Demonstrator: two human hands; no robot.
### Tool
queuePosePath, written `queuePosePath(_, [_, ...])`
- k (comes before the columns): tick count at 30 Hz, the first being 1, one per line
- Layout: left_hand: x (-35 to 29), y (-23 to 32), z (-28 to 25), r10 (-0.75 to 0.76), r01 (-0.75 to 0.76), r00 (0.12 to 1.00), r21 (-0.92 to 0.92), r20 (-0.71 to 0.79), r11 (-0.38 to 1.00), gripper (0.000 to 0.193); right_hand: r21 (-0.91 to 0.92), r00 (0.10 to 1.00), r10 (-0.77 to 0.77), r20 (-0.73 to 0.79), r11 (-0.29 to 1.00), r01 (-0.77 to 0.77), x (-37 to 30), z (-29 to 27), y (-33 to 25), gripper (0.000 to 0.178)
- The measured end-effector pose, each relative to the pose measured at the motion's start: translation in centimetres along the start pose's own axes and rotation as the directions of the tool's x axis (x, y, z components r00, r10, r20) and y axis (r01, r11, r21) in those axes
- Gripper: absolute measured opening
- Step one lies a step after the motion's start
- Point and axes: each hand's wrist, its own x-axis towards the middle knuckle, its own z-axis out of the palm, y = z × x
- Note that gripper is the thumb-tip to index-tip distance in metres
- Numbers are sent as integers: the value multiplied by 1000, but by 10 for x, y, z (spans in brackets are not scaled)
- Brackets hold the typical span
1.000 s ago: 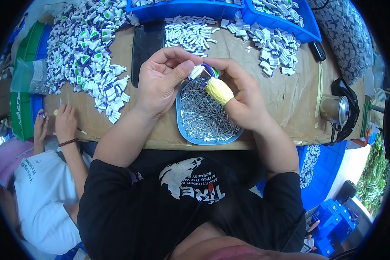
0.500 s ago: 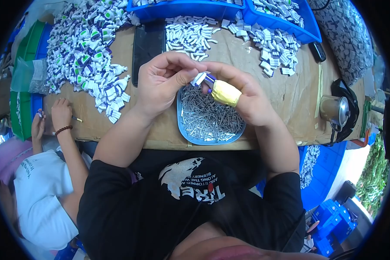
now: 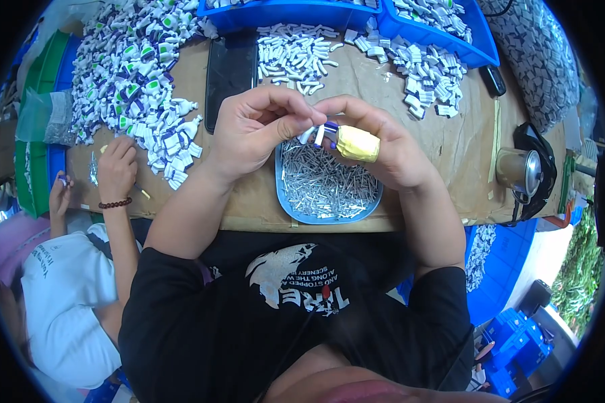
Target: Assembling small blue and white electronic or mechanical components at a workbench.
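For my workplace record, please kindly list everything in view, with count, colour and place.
Held pieces: count unclear, white and purple, at fingers
Tray: one, light blue, centre
Metal pins: many, silver, in tray
Figure parts: many, white, purple, green, left
Curved pieces: many, white, top centre
Block pieces: many, white and purple, upper right
Far bins: two, blue, top
Flat slab: one, black, upper centre
Filled bag: one, clear, upper right
Lidded cup: one, silver, right
Side bin: at least one, green, left
Lower bins: several, blue, lower right
Co-worker: one, white shirt, left
Tabletop: one, brown, centre
Left hand: one, centre
Right hand: one, centre, yellow wrap on thumb
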Motion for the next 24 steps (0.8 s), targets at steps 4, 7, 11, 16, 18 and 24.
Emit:
queuePosePath(4, [1,-2,-2,8,-8,1000,6,20,1000,12,-61,1000,5,-30,998,-6,0,1,-3,53])
queuePosePath(7, [3,-5,-6,-22,26,999,-127,30,992,11,-72,997,6,-71,997,-11,-1,5,-5,52])
queuePosePath(11, [4,-7,-7,-33,36,999,-165,17,986,12,2,996,28,-80,1000,-28,-3,1,-4,53])
queuePosePath(16, [2,-7,-5,-38,35,999,-150,-15,988,14,-54,997,-15,-71,998,12,-2,1,-2,51])
queuePosePath(18, [2,-9,-4,-24,20,1000,-162,-19,987,14,-94,998,-29,-63,995,22,-2,2,-2,50])
queuePosePath(24, [3,-11,-3,8,-13,999,-150,-36,989,14,-91,995,-100,14,991,101,-3,-2,1,50])
